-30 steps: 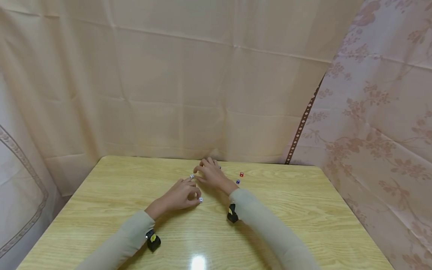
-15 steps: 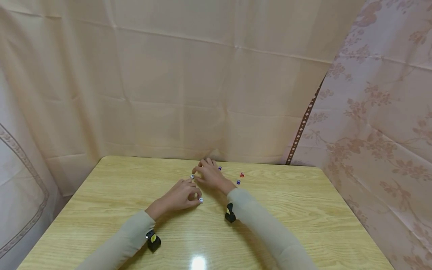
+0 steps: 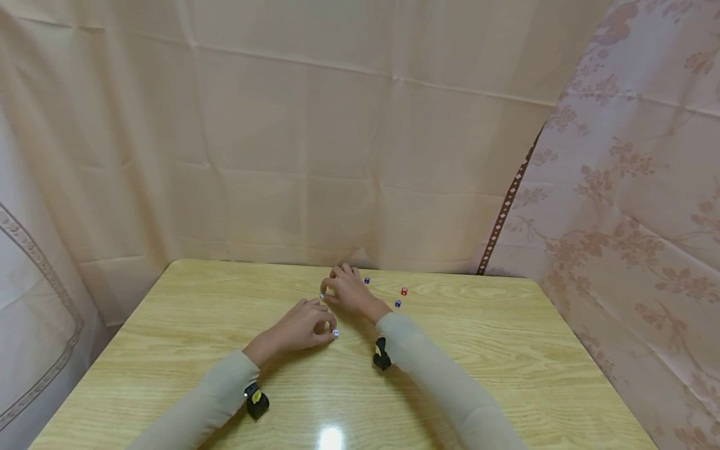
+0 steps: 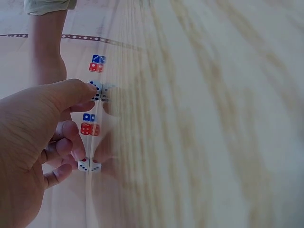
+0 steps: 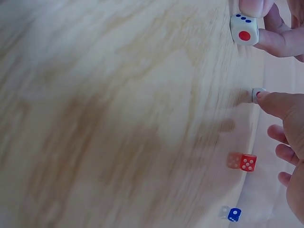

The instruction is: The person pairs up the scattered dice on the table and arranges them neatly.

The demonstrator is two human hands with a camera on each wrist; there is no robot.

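Note:
My left hand [image 3: 298,326] pinches a white die [image 3: 335,333] between thumb and index finger, low at the table surface. A little farther off, my right hand [image 3: 350,290] has its thumb and index finger at a second white die [image 3: 322,295], which they partly cover. The right wrist view shows the right thumb against that white die [image 5: 255,95], and the left hand's white die [image 5: 244,30] with blue pips and one red pip. Beyond the right hand lie a red die [image 3: 404,291] and two blue dice, one near [image 3: 398,303] and one far [image 3: 367,280].
In the left wrist view a second red die [image 4: 86,128] shows beside a blue die [image 4: 86,117]; the right hand hides it in the head view. The wooden table [image 3: 506,350] ends at a beige curtain [image 3: 281,156] behind.
My right hand has drawn slightly left and its fingers have come in around the far white die. The far blue die, partly covered before, now shows fully. The left hand stays still.

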